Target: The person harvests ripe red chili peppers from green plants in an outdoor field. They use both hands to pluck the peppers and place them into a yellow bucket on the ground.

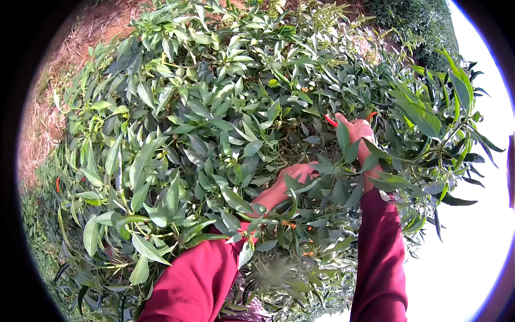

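Observation:
Both my arms, in dark red sleeves, reach into a dense, leafy chili pepper plant. My right hand is closed near the plant's right side. Red chili pepper sticks out on its left, and another red tip shows on its right; whether these are one pepper or two I cannot tell. Lower and further left, my left hand is pushed in among the stems, its fingertips covered by leaves. Close to the left wrist hangs a green chili pepper.
Leafy branches spread out at the right, beside and across my right wrist. More green peppers hang by my left forearm. Another red pepper shows at the far left. Reddish soil with dry straw borders the plants.

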`<state>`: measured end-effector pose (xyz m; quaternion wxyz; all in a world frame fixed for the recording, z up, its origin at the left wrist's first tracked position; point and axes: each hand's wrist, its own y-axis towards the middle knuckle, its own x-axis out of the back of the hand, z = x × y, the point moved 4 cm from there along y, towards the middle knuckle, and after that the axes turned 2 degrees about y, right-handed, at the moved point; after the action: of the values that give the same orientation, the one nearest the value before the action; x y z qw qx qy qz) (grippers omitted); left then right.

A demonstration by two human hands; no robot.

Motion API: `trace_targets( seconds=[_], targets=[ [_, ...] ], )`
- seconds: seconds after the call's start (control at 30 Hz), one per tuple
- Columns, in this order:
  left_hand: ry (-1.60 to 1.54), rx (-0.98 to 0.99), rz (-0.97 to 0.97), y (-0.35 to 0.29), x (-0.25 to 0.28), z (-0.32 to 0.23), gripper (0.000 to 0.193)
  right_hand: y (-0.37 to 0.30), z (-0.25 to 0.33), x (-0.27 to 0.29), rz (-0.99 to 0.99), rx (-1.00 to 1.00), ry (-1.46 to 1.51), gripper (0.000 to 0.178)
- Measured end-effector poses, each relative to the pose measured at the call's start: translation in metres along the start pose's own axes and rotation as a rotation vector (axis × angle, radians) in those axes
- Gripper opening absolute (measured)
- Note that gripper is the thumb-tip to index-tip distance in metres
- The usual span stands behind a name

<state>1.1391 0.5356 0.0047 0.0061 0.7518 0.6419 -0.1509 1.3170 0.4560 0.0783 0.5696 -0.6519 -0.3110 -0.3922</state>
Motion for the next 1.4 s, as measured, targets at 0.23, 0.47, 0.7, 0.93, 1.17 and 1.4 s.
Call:
trace_targets(
  seconds=[0.23, 0.47, 0.7, 0.93, 1.17, 1.4],
  targets=[
    [-0.115, 0.081, -0.034, -0.016, 0.024, -0.014, 0.027, 0.013, -0.041, -0.036, 0.226, 0.417, -0.011, 0.038],
    [-0.099, 0.162, 0.128, -0.012, 0.005, 0.001, 0.039, -0.011, -0.060, -0.039, 0.177, 0.294, -0.169, 0.028],
    [-0.467, 0.202, 0.173, -0.008, -0.023, 0.051, 0.034, -0.035, -0.043, -0.041, 0.081, 0.383, -0.032, 0.021],
    [-0.297, 0.209, 0.147, -0.020, -0.010, 0.062, 0.033, -0.094, 0.032, 0.020, 0.280, 0.292, 1.008, 0.015],
    [-0.325, 0.190, 0.175, -0.020, -0.014, 0.055, 0.031, -0.044, -0.030, 0.090, 0.247, 0.327, 1.040, 0.017],
    [-0.333, 0.195, 0.181, -0.022, -0.010, 0.057, 0.030, -0.014, -0.051, 0.074, -0.124, 0.190, -0.076, 0.032]
  ],
)
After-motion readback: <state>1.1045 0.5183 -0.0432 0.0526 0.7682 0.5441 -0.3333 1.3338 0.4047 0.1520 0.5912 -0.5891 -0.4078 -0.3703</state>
